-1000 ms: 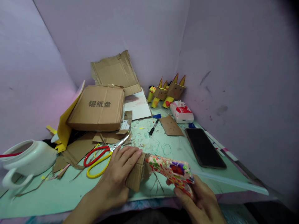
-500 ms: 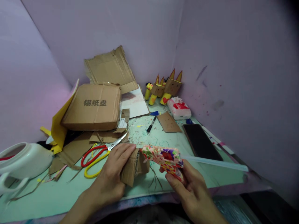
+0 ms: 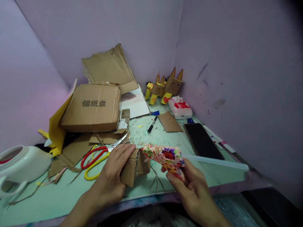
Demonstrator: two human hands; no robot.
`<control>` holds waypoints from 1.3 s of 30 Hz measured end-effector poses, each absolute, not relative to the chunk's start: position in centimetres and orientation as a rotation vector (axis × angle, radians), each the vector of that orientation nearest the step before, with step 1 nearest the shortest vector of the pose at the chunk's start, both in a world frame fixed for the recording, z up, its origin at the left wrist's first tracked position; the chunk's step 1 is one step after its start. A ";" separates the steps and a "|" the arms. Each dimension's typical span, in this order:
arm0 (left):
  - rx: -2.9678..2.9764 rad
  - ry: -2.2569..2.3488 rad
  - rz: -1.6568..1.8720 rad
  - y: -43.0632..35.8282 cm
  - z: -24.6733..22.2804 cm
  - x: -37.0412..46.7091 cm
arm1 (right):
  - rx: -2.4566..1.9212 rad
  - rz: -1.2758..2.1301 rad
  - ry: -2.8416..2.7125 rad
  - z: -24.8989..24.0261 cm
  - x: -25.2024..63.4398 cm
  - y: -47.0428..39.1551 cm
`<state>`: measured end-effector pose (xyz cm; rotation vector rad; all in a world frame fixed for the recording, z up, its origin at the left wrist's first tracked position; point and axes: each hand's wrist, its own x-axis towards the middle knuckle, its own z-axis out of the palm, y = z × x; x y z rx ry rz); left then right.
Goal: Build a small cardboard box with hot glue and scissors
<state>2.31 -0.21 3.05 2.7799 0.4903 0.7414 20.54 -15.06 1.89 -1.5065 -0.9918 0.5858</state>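
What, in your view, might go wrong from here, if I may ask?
The tip of the glue gun is close to the fingertips of the left hand on the cardboard piece; if hot, it might burn them.

The long glue stick juts from the back, so a swing of the right hand could knock the phone.

The scissors lie beside the left hand, which might bump them.

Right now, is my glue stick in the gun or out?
Partly in, depth hidden: the glue stick juts from the rear of the glue gun.
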 end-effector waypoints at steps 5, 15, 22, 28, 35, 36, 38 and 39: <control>2.770 0.487 0.766 -0.2 3.2 2.5 | -1.538 0.617 -1.022 1.8 20.6 -15.2; 2.778 0.471 0.752 -0.3 3.3 2.6 | -1.538 0.642 -0.969 1.2 20.3 -15.8; 2.771 0.490 0.766 -0.4 3.3 2.5 | -1.389 0.724 -0.909 1.6 20.3 -15.0; 2.748 0.486 0.789 -0.3 3.1 2.4 | -1.168 1.012 -0.816 2.6 20.6 -14.2; 2.631 0.651 1.360 -1.1 1.6 2.5 | -1.012 1.210 -0.829 4.7 20.4 -14.5; 2.627 0.700 1.421 -1.2 1.6 2.4 | -1.019 1.216 -0.825 4.7 20.1 -14.8; 2.665 0.759 1.479 -1.4 1.7 2.2 | -1.071 1.187 -0.815 4.3 19.5 -15.3; 2.692 0.781 1.492 -1.4 1.7 2.0 | -1.117 1.152 -0.808 3.9 19.2 -15.6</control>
